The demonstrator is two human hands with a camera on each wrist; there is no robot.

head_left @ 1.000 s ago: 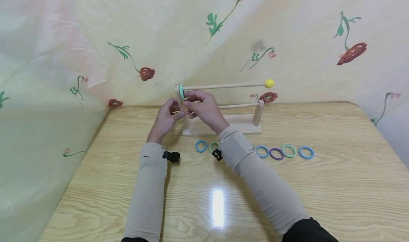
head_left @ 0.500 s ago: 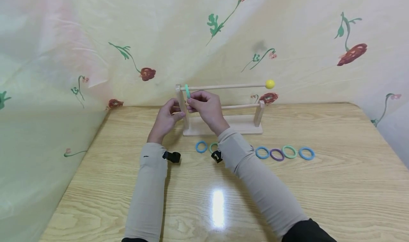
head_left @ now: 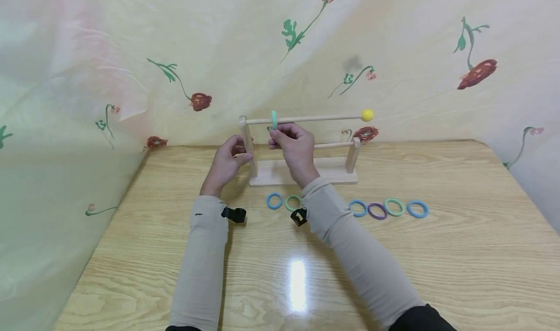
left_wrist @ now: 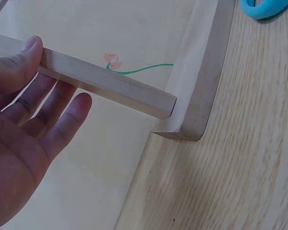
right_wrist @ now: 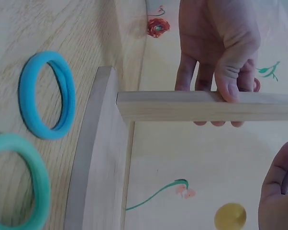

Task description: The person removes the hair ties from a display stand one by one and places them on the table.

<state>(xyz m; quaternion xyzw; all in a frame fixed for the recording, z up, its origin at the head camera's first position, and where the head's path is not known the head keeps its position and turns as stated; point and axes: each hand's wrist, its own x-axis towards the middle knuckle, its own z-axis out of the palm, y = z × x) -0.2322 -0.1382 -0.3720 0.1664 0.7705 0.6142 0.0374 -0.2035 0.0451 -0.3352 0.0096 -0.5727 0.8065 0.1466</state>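
Note:
A wooden rack with two rods stands at the back of the table. My left hand [head_left: 225,165] holds its left post [left_wrist: 110,84], thumb on one side and fingers behind, as the left wrist view shows. My right hand [head_left: 298,148] pinches a mint-green ring [head_left: 274,119] between thumb and fingers. That ring is around the upper rod [head_left: 323,118], some way right of the post. A yellow ball [head_left: 367,115] caps the rod's far right end. In the right wrist view only part of the right hand [right_wrist: 280,191] shows, and the ring is out of sight.
In front of the rack base [head_left: 334,170] lie a blue ring [head_left: 274,201] and a green ring [head_left: 293,203]. Further right are another blue ring [head_left: 358,208], a purple ring [head_left: 377,211] and more rings. The right forearm covers part of the row. A flowered cloth hangs behind.
My right hand has drawn the mint-green ring rightward along the upper rod, away from the left post. The left hand stays at the post.

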